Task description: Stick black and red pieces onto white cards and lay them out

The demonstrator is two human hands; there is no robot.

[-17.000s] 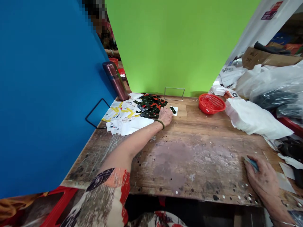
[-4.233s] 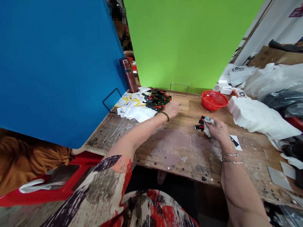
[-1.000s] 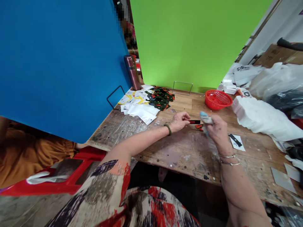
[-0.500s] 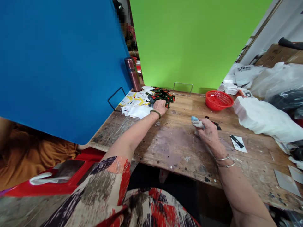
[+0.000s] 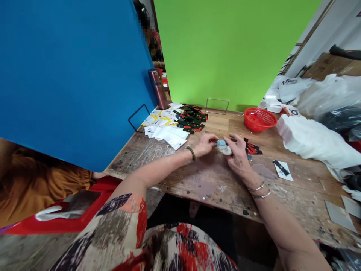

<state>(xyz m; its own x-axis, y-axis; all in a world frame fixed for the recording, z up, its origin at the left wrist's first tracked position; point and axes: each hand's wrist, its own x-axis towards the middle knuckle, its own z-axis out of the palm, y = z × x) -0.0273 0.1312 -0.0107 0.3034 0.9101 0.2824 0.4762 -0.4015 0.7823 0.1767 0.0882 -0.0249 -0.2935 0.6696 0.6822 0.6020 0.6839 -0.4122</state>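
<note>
Presently I note my right hand (image 5: pixel 238 156) with its grip clamped on a blue-and-grey rag (image 5: pixel 224 147), low over the tabletop (image 5: pixel 214 180). My left hand (image 5: pixel 205 143) touches the rag's left end, fingers pinched there. Black-and-red tags (image 5: pixel 252 147) lie just beside, a red basket (image 5: pixel 260 119) beyond.

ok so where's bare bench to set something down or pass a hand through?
Bare wood: the near edge of the workbench below both hands, and the strip between the red basket and the black-and-red tag pile. Crowded: white sheets far left, plastic bags right, loose tags beside the right hand; left hand meets it mid-bench.
</note>
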